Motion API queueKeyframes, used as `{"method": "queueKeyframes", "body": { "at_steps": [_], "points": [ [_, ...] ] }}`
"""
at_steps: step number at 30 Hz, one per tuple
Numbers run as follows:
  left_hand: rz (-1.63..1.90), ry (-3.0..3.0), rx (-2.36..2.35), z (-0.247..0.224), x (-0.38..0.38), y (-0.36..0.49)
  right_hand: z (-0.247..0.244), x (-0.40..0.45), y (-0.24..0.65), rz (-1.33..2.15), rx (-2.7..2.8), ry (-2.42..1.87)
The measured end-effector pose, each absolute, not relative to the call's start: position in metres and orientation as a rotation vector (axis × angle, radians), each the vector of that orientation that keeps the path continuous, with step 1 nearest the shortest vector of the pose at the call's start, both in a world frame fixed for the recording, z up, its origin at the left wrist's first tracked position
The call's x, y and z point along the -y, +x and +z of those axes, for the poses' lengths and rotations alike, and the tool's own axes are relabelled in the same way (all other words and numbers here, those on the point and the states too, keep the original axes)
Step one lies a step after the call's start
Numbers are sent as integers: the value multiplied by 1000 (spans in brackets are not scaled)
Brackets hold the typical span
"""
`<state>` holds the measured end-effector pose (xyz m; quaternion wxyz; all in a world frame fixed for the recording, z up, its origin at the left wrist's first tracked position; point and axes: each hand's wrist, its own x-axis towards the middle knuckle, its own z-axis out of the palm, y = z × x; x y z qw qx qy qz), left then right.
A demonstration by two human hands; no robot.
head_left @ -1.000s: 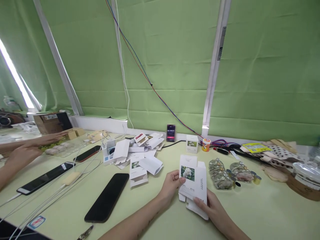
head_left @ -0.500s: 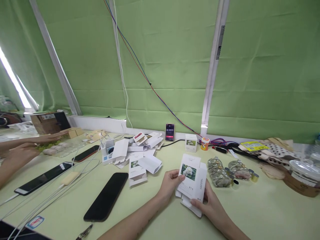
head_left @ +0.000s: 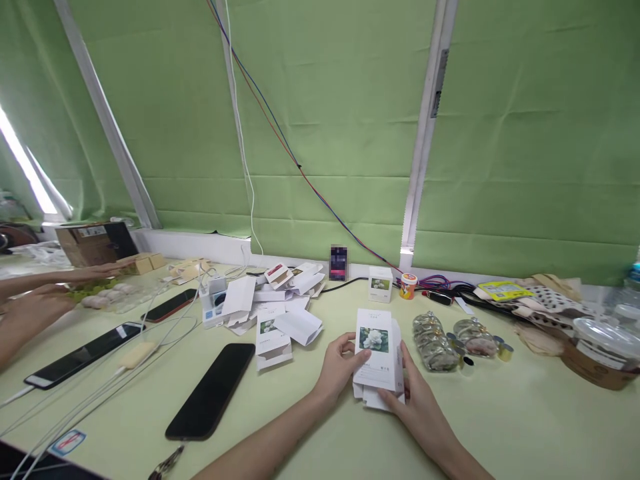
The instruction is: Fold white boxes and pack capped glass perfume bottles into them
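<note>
Between my two hands is a white carton (head_left: 373, 375) with a white-flower picture on its front and loose flaps at its lower end. My left hand (head_left: 343, 368) grips its left edge, thumb on the front below the picture. My right hand (head_left: 417, 403) holds the lower right side, with the thumb near the bottom flaps and fingers along the side panel. To the left lies a heap of flat white cartons (head_left: 273, 333), some printed with pictures. A folded white box (head_left: 381, 285) with a similar flower picture stands upright behind my hands.
A black phone (head_left: 210, 392) lies left of my forearm, near white cables. Clear bags (head_left: 433, 342) and small gold caps (head_left: 505, 352) sit to the right, before a lidded tub (head_left: 603, 350). At far left, another person's hands (head_left: 37, 310) work near an egg tray.
The carton has turned more upright, and its side panel now shows narrower. My right hand has shifted up along its right side. The view has moved slightly.
</note>
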<state>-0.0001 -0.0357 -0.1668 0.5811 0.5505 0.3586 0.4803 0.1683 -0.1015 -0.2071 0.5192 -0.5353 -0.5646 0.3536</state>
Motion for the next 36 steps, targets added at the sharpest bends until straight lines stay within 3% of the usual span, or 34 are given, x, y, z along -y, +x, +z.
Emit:
{"method": "queueKeyframes", "body": {
  "at_steps": [19, 36],
  "points": [
    [1136, 1164, -724, -167, 25, -7, -192, 105, 163, 1172, 1324, -935],
    [1049, 1237, -748, -161, 23, -10, -188, 104, 156, 1264, 1156, -972]
  ]
}}
